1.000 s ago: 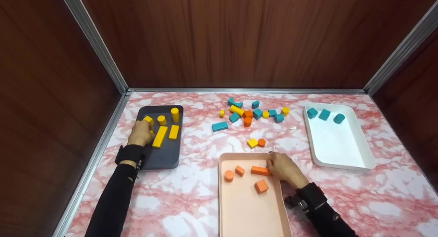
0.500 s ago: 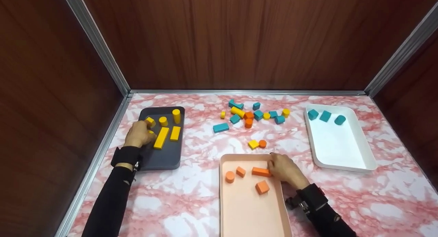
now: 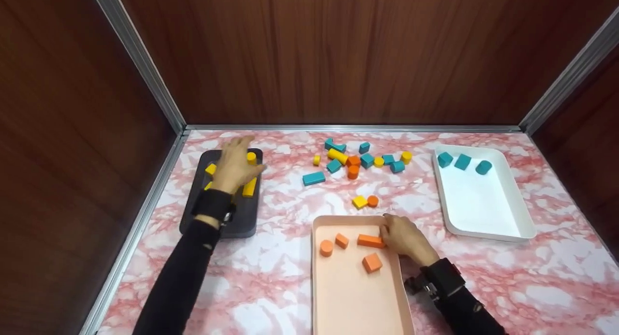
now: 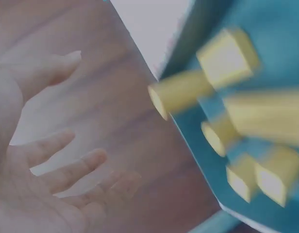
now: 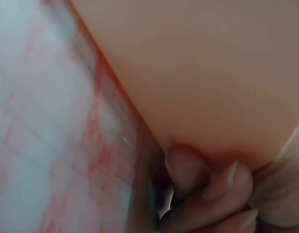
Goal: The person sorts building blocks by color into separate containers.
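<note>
Dark brown wood-grain panels (image 3: 329,59) edged with silvery metal strips (image 3: 141,59) border a red-and-white marbled tabletop (image 3: 275,277).

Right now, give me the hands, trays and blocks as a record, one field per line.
left hand: fingers spread, holding nothing, above dark tray
right hand: grips peach tray near its far right corner
dark tray: several yellow blocks
peach tray: four orange blocks visible
white tray: three teal blocks
loose blocks: yellow, orange and teal, on the table beyond the peach tray
</note>
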Demonstrator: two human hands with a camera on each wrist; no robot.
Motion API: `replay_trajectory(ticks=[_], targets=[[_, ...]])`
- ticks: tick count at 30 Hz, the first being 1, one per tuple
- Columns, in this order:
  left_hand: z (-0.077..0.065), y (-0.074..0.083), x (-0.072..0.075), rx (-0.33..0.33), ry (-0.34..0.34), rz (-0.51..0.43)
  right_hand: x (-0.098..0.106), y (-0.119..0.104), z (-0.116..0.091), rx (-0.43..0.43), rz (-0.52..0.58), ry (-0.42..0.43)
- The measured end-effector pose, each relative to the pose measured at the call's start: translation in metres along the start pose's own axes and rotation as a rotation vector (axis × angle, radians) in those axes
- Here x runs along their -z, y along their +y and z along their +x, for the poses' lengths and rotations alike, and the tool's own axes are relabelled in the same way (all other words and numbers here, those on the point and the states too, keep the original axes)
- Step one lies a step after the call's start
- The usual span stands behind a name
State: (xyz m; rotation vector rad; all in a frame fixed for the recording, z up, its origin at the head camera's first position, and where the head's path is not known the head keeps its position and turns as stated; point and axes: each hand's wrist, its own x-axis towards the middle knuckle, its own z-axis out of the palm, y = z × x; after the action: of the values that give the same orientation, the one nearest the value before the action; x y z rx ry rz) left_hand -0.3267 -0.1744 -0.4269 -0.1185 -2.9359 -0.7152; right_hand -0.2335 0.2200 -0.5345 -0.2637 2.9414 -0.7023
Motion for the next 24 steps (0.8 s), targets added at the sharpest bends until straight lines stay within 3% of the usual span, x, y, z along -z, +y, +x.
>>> replay_trajectory(ticks=[6,10,17,24], targets=[[0.031,0.051,-0.039,-0.069,-0.057,0.017,0.001,0.001,0.0,-0.008,0.009,0.0],[0.05,0.074,-0.062,-0.094,-0.089,0.037,0.001,0.0,0.001,-0.011,0.013,0.002],[0.076,0.092,-0.1,-0.053,-0.164,0.061,0.0,0.0,-0.001,0.006,-0.013,0.04],[0.085,0.1,-0.13,-0.005,-0.222,0.045,-0.002,0.001,0.0,-0.003,-0.005,0.048]])
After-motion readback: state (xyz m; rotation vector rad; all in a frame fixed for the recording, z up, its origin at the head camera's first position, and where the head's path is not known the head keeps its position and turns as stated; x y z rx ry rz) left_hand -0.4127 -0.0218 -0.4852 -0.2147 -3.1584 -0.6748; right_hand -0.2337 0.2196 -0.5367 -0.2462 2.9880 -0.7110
